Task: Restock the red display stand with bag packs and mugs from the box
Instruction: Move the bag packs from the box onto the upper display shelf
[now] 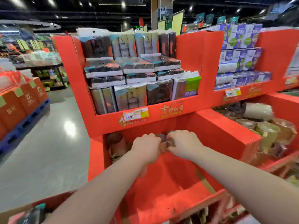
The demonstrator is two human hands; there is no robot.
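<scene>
— Where are the hands?
— Low in the middle of the frame, both reaching into the lower bin of the stand. The left hand and right hand are close together near the bin's back wall.
— Holding anything?
— A brownish mug sits between them. Each hand has its fingers curled round it, one from either side. Blur hides the handle, and I cannot tell whether the mug rests on the bin floor or is held above it.
— Any others in there?
— A second mug is at the bin's left wall, left of the left hand and apart from it. Something greenish shows just above the right hand's knuckles, too blurred to name.
— And the packs?
— The packs fill the shelf above the bin, in the centre of the frame. There is an upright row at the back, flat ones stacked in the middle and another upright row in front. A price tag is on the shelf's front lip below them.
— The box?
— In the lower left corner, the brown cardboard edge of the box shows, with one dark pack in it.
— Around the stand?
— At the right of the frame is a neighbouring red stand with blue cartons above and wrapped jars below. Grey floor lies at the left.
</scene>
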